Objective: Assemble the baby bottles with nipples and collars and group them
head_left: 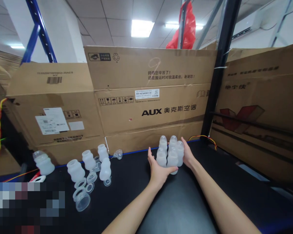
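My left hand (158, 172) curls round the near left side of a tight cluster of frosted baby bottles (172, 157), its thumb lying across their front. From the right, my right hand (187, 154) presses against the same cluster, its fingers mostly hidden behind the bottles. Several bottles are squeezed upright side by side between my palms, on or just above the black surface; I cannot tell which. Off to the left stand other frosted bottles (75, 170), with clear rings (80, 183) and a clear cap (83, 202) lying before them.
Cardboard boxes (122, 123) wall the back of the black work surface (127, 195). Another box (258, 136) stands at right behind a black post (216, 71). A capped bottle (43, 163) stands far left, and a small clear part (118, 154) lies by the back edge.
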A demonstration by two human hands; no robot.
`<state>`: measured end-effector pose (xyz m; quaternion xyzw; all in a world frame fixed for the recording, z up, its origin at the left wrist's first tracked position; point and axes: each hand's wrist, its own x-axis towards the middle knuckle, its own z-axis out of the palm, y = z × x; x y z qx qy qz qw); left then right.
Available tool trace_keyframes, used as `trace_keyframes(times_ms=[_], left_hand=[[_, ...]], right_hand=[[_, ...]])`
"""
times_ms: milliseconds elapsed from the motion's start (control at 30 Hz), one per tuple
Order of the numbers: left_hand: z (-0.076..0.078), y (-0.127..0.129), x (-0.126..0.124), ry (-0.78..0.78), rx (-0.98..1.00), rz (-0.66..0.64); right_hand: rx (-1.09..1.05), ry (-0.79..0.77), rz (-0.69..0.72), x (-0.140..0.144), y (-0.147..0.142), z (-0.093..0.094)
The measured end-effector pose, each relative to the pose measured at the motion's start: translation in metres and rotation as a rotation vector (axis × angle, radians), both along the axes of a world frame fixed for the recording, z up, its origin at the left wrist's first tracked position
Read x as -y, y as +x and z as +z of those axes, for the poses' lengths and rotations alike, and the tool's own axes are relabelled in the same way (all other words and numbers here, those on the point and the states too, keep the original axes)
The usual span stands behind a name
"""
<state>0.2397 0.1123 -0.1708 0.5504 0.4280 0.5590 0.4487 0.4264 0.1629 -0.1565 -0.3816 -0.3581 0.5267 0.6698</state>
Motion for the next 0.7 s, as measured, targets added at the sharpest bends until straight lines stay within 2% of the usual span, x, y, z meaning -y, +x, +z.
trace_keyframes(times_ms=[100,233,433,700], left_hand=[[-0.001,0.011,-0.014,0.021,0.024,-0.025],[-0.004,0.020,-0.037,0.031,0.057,-0.081],[-0.005,0.026,-0.060,0.052,-0.010,-0.010],[0.001,0.031,-0.078,0.018,-0.101,-0.010]], right_hand=[[-0.012,0.006,0.063,-0.003,-0.008,-0.002],[-0.018,0.055,0.046,-0.011,-0.010,-0.006],[-0.002,0.073,0.020,-0.023,-0.008,-0.015],[0.044,0.055,-0.123,-0.032,-0.011,-0.023]])
